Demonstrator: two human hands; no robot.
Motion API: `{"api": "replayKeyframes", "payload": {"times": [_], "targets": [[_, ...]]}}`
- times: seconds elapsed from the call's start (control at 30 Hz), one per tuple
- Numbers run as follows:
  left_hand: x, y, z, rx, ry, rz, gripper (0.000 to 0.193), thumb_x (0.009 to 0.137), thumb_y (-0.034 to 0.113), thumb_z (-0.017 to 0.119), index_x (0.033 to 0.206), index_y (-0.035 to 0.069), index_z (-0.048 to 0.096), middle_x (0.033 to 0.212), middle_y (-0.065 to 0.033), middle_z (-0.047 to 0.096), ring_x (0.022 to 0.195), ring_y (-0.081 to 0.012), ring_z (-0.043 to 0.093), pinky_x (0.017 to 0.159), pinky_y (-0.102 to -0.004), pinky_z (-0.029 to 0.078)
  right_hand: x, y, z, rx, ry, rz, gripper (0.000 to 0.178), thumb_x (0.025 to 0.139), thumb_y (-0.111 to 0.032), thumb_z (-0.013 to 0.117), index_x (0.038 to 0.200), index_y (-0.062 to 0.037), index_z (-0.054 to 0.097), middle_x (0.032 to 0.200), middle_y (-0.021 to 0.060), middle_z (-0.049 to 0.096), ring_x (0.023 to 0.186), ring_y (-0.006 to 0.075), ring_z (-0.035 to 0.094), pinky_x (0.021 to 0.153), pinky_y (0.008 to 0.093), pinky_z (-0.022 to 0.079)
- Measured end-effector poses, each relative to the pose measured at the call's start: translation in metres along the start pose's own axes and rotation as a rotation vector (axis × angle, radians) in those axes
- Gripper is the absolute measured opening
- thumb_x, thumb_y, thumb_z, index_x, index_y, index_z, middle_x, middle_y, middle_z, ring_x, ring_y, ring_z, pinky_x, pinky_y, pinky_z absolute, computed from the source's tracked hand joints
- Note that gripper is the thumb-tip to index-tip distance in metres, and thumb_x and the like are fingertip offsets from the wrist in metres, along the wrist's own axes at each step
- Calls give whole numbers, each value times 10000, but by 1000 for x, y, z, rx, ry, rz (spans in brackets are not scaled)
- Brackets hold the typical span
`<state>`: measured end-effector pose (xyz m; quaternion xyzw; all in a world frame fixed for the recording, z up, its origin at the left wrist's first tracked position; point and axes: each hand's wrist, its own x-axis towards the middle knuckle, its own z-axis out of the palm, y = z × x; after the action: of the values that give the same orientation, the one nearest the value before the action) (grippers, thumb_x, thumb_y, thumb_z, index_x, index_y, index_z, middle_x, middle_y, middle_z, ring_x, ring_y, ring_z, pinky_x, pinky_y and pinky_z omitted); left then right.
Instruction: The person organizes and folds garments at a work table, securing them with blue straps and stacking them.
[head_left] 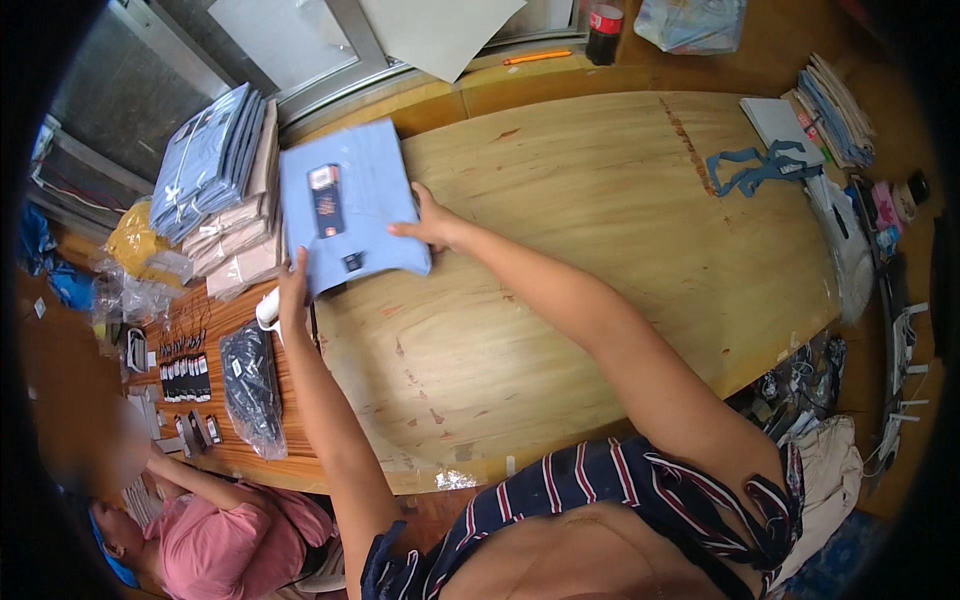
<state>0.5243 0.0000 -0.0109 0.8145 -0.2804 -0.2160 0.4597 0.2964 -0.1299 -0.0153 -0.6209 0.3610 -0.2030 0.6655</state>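
A folded light-blue garment is held between my two hands over the far left part of the wooden table. On its upper face are a long dark hang tag and a small dark label. My right hand grips its right edge, with the thumb on top. At the lower left corner, my left hand holds the near edge; its fingers are partly hidden by the cloth.
Stacks of folded blue garments and beige garments stand at the left. Nearby lie a bagged black item and black tags. Blue straps lie far right; a dark bottle stands behind. A person in pink sits lower left.
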Motion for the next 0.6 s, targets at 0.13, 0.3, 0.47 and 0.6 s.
{"api": "replayKeyframes", "payload": {"times": [0.13,0.3,0.47,0.6], "targets": [[-18,-18,54,-313,439,82,700,692,457,592,1098,-74,387,1045,-222,466,860,-281,502,723,-342,409,-80,54,-58,-220,4,-62,811,696,-300,636,1286,-113,112,1168,200,377,977,265,468,844,356,371],[-44,-8,111,-759,847,-23,748,740,237,593,1222,-61,105,1167,-266,320,967,-306,444,836,-379,381,-217,123,-134,132,324,-40,439,774,-103,530,1170,-130,342,914,72,446,680,115,533,579,226,454],[40,-27,110,-454,1037,-161,715,752,247,571,1236,-28,122,1192,-263,294,1027,-317,391,864,-400,347,-334,133,-245,-20,737,4,324,756,-14,480,1064,-110,448,792,-8,490,650,80,521,534,208,441],[8,-20,107,-708,926,146,705,758,255,559,1243,-14,124,1197,-258,289,1051,-320,365,875,-406,330,-385,170,-371,-384,1092,35,272,713,16,478,975,-55,504,794,21,523,673,119,526,606,238,442]]}}
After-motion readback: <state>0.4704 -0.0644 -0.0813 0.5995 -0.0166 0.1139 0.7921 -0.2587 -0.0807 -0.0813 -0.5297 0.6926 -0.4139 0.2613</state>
